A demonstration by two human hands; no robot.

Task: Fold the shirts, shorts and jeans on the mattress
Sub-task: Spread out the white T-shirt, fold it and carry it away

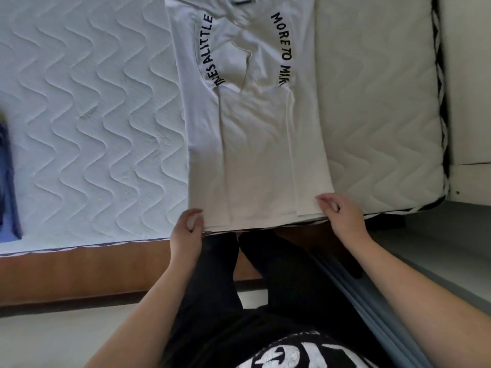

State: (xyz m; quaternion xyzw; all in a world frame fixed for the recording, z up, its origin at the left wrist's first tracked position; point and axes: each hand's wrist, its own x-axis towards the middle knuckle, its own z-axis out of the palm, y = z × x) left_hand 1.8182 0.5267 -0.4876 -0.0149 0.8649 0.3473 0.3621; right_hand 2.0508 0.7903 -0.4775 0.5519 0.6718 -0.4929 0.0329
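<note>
A white T-shirt (255, 134) with black curved lettering lies on the quilted white mattress (93, 115), its two sides folded in toward the middle so it forms a long strip. Its hem lies at the mattress's near edge. My left hand (188, 229) pinches the hem's left corner. My right hand (337, 211) pinches the hem's right corner. The shirt's collar end runs out of view at the top.
A blue garment (8, 176) lies at the far left of the mattress, mostly cut off. A wooden bed frame (79, 272) runs under the near edge. At the right are the mattress's patterned side (442, 102) and a grey ledge (438, 243).
</note>
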